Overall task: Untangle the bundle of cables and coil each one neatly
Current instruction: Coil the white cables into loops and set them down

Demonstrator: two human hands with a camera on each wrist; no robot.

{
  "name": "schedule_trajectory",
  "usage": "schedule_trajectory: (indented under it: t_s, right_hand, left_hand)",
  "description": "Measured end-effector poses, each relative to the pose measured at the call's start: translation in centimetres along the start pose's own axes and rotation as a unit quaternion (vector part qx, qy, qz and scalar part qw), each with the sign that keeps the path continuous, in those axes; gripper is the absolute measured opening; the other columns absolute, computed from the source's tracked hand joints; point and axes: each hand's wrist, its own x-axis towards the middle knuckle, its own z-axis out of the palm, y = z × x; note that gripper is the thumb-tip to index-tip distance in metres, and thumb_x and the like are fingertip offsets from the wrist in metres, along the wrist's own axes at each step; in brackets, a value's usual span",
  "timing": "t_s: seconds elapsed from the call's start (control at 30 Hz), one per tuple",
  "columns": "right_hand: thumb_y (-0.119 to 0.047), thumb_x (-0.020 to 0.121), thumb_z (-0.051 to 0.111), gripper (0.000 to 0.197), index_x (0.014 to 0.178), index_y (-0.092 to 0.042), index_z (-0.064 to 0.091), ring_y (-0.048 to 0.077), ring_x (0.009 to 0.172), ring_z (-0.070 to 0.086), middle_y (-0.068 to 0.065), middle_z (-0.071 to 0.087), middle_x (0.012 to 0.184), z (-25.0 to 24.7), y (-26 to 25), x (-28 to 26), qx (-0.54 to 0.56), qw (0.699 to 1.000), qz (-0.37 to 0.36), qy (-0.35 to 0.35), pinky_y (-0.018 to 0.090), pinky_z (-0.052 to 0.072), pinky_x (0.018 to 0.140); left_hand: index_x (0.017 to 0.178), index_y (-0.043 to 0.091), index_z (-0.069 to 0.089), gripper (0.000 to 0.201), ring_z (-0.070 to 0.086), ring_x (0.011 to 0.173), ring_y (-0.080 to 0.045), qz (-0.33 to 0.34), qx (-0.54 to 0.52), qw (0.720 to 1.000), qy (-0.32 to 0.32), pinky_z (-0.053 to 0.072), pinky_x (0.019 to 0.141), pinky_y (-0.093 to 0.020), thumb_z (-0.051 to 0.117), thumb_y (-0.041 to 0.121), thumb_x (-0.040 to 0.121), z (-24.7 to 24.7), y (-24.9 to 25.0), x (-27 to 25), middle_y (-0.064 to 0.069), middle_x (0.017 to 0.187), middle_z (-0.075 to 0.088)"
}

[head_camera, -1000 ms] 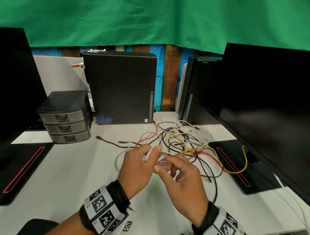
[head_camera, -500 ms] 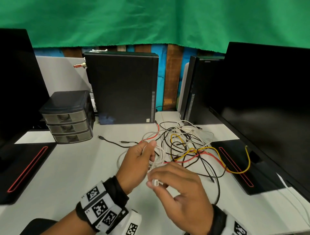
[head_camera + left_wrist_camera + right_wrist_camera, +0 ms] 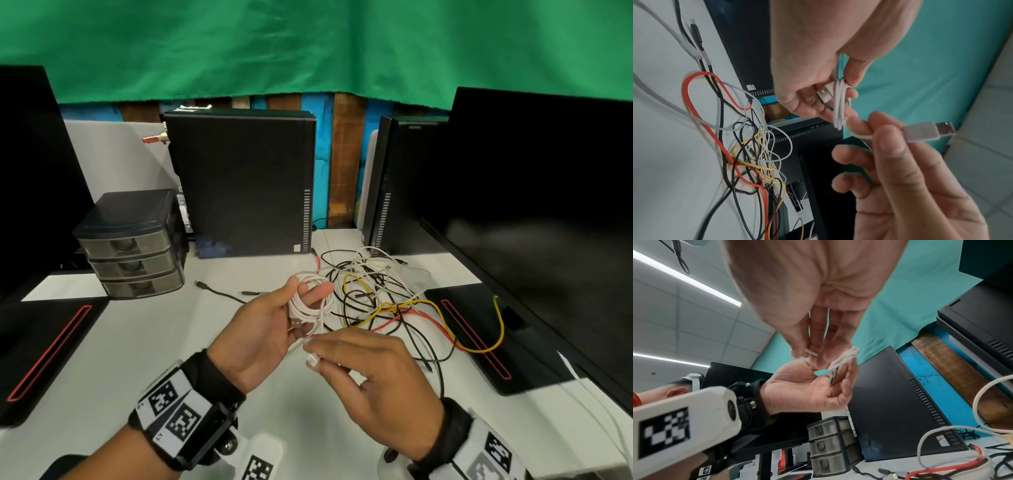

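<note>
White cable (image 3: pixel 310 303), smooth round coils, held in left hand (image 3: pixel 262 334) grip; right hand (image 3: pixel 375 377) pinches its flat plug (image 3: pixel 929 132).

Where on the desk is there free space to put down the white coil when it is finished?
The white coil sits in the left hand. Bare desk lies between the drawer unit, the left monitor base and the hands. The near edge by the wrists is also bare. Crowded: the cable tangle right of centre, reaching onto the right monitor base.
</note>
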Motion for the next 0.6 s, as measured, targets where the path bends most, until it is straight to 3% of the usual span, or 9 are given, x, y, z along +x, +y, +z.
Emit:
schedule_trajectory:
  t_s: [0.07, 0.13, 0.2, 0.3, 0.37, 0.4, 0.5, 0.53, 0.6]
  right_hand:
    - [-0.016, 0.094, 0.067, 0.016, 0.106, -0.014, 0.076, 0.004, 0.096, 0.068, -0.008, 0.074, 0.105, 0.0, 0.0, 0.0, 0.004, 1.0, 0.011, 0.021, 0.024, 0.055, 0.083]
    - [-0.016, 0.094, 0.067, 0.016, 0.106, -0.012, 0.076, 0.006, 0.094, 0.068, -0.007, 0.074, 0.105, 0.1, -0.1, 0.0, 0.017, 0.999, 0.024, 0.041, 0.026, 0.055, 0.081]
    - [-0.01, 0.093, 0.068, 0.015, 0.105, -0.01, 0.076, 0.009, 0.092, 0.067, -0.004, 0.072, 0.104, 0.2, -0.3, -0.1, 0.037, 0.998, 0.03, 0.052, 0.026, 0.054, 0.077]
    - [-0.008, 0.09, 0.07, 0.015, 0.103, -0.011, 0.077, 0.01, 0.088, 0.064, -0.001, 0.065, 0.1, 0.3, -0.8, 0.1, 0.065, 0.994, 0.047, 0.075, 0.02, 0.052, 0.07]
    - [-0.012, 0.09, 0.071, 0.011, 0.099, -0.012, 0.077, 0.009, 0.087, 0.063, -0.004, 0.063, 0.093, 0.0, -1.0, 0.2, 0.062, 0.993, 0.059, 0.085, 0.02, 0.05, 0.068]
    - [-0.014, 0.09, 0.071, 0.009, 0.096, -0.014, 0.077, 0.009, 0.084, 0.063, -0.007, 0.063, 0.09, -0.2, -1.0, 0.3, 0.057, 0.993, 0.062, 0.08, 0.021, 0.05, 0.067]
    - [-0.027, 0.088, 0.07, 0.008, 0.084, -0.021, 0.075, 0.01, 0.083, 0.062, -0.014, 0.063, 0.087, -0.7, -0.9, 0.5, 0.007, 0.993, 0.087, 0.073, 0.021, 0.047, 0.07]
    - [-0.029, 0.086, 0.071, 0.008, 0.083, -0.022, 0.074, 0.011, 0.088, 0.063, -0.013, 0.064, 0.089, -0.8, -0.6, 0.7, 0.013, 0.99, 0.114, 0.077, 0.02, 0.046, 0.074]
    - [-0.025, 0.083, 0.076, 0.009, 0.087, -0.018, 0.072, 0.012, 0.088, 0.066, -0.005, 0.069, 0.089, -1.2, -0.2, 1.1, 0.123, 0.97, 0.199, 0.066, 0.02, 0.047, 0.077]
  left_hand:
    - [0.127, 0.002, 0.054, 0.043, 0.056, 0.128, -0.018, -0.001, 0.002, 1.0, -0.029, 0.031, 0.117, -0.045, 0.041, 0.032, 0.101, 0.2, -0.1, -0.3, -0.008, 0.13, 0.067]
    - [0.129, 0.0, 0.053, 0.044, 0.054, 0.133, -0.019, 0.008, 0.008, 0.999, -0.048, 0.028, 0.119, -0.052, 0.042, 0.03, 0.1, 0.2, -0.4, -0.5, -0.008, 0.134, 0.065]
    - [0.129, 0.007, 0.059, 0.042, 0.053, 0.133, -0.015, 0.038, 0.057, 0.996, -0.062, 0.033, 0.117, -0.048, 0.041, 0.03, 0.099, 0.6, -0.6, -0.9, -0.002, 0.135, 0.064]
    - [0.134, 0.018, 0.059, 0.043, 0.058, 0.126, -0.01, 0.082, 0.141, 0.985, -0.065, 0.044, 0.107, -0.03, 0.039, 0.033, 0.098, 1.1, -0.9, -1.0, 0.003, 0.131, 0.067]
    - [0.122, 0.023, 0.066, 0.036, 0.065, 0.11, -0.005, 0.11, 0.232, 0.965, -0.046, 0.048, 0.093, -0.017, 0.039, 0.036, 0.102, 1.1, -1.2, -0.9, 0.001, 0.116, 0.073]
    - [0.107, 0.025, 0.071, 0.033, 0.066, 0.096, -0.007, 0.119, 0.277, 0.952, -0.046, 0.047, 0.086, -0.017, 0.04, 0.037, 0.105, 1.0, -1.5, -0.9, -0.001, 0.101, 0.075]
    - [0.067, 0.023, 0.062, 0.051, 0.048, 0.064, -0.012, 0.108, 0.381, 0.915, -0.076, 0.039, 0.069, -0.029, 0.033, 0.044, 0.103, 0.9, -2.0, -1.2, 0.007, 0.062, 0.054]
    - [0.061, 0.025, 0.061, 0.06, 0.046, 0.059, -0.011, 0.095, 0.395, 0.91, -0.084, 0.037, 0.067, -0.029, 0.028, 0.046, 0.106, 1.0, -2.0, -1.4, 0.009, 0.056, 0.053]
    - [0.061, 0.026, 0.064, 0.066, 0.043, 0.048, -0.007, 0.051, 0.359, 0.926, -0.1, 0.035, 0.059, -0.026, 0.023, 0.047, 0.107, 1.5, -1.7, -1.8, 0.008, 0.052, 0.055]
